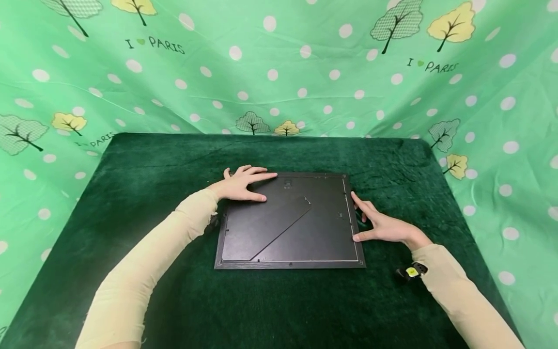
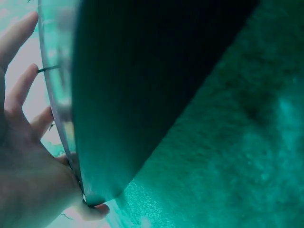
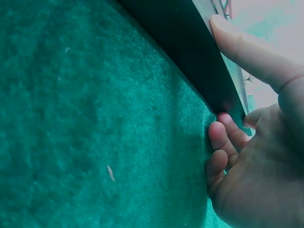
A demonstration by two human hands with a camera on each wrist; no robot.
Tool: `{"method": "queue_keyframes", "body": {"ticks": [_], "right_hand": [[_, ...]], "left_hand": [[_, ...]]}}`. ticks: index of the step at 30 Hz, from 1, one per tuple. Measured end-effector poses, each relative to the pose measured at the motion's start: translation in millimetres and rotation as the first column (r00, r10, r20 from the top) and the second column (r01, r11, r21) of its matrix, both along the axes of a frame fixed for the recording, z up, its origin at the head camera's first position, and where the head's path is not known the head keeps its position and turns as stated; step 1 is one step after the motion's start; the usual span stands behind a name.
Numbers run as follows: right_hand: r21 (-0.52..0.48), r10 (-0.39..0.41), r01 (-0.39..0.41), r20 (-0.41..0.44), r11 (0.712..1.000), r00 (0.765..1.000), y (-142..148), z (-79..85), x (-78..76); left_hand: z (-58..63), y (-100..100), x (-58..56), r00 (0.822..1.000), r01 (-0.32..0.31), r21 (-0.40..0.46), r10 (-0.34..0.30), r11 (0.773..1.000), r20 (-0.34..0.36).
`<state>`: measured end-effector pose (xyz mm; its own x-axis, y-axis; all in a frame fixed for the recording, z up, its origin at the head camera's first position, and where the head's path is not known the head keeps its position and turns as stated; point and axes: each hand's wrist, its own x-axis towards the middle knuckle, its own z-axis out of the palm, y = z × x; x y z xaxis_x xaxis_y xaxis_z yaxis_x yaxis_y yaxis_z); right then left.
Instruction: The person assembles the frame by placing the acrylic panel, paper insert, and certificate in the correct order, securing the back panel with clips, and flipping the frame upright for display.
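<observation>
A black picture frame (image 1: 287, 228) lies back side up on the dark green cloth, its folding stand flat against the backing. Over its upper left corner the left hand (image 1: 239, 185) rests with spread, mostly straight fingers. In the left wrist view, that hand (image 2: 33, 156) lies along the dark side of the picture frame (image 2: 123, 95), one fingertip beyond the corner. The right hand (image 1: 385, 228) holds the right edge. From the right wrist view, its thumb (image 3: 247, 50) presses the top of the rim while curled fingers meet the lower side of the picture frame (image 3: 190, 47).
Dark green velvety cloth (image 1: 279, 310) covers the table. Behind and beside it hangs a light green curtain (image 1: 279, 58) with white dots and printed trees. A small black device with a yellow label (image 1: 411, 272) sits at the right wrist.
</observation>
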<state>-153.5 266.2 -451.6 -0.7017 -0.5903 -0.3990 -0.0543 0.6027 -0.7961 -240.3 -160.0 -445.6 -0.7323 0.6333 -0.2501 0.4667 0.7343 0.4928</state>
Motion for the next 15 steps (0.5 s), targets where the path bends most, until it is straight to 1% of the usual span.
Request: {"method": "queue_keyframes", "body": {"ticks": [2, 5, 7, 11, 15], "right_hand": [[-0.001, 0.002, -0.002, -0.001, 1.000, 1.000, -0.3, 0.0, 0.2], [-0.003, 0.003, -0.003, 0.001, 1.000, 1.000, -0.5, 0.2, 0.8], [-0.006, 0.001, -0.001, 0.008, 1.000, 1.000, -0.1, 0.1, 1.0], [-0.003, -0.003, 0.003, 0.012, 1.000, 1.000, 0.7, -1.3, 0.4], [0.007, -0.003, 0.003, 0.012, 1.000, 1.000, 1.6, -2.0, -0.3]], "left_hand": [[-0.7, -0.2, 0.2, 1.000, 0.010, -0.011, -0.010, 1.000, 0.003], [-0.9, -0.8, -0.9, 1.000, 0.005, 0.025, -0.005, 1.000, 0.022], [0.3, -1.1, -1.6, 0.999, -0.003, 0.050, 0.000, 0.999, 0.049], [2.9, -2.2, -2.6, 0.997, -0.011, 0.077, 0.004, 0.997, 0.083], [2.0, -3.4, -4.9, 0.997, 0.003, 0.078, -0.009, 0.997, 0.079]]}}
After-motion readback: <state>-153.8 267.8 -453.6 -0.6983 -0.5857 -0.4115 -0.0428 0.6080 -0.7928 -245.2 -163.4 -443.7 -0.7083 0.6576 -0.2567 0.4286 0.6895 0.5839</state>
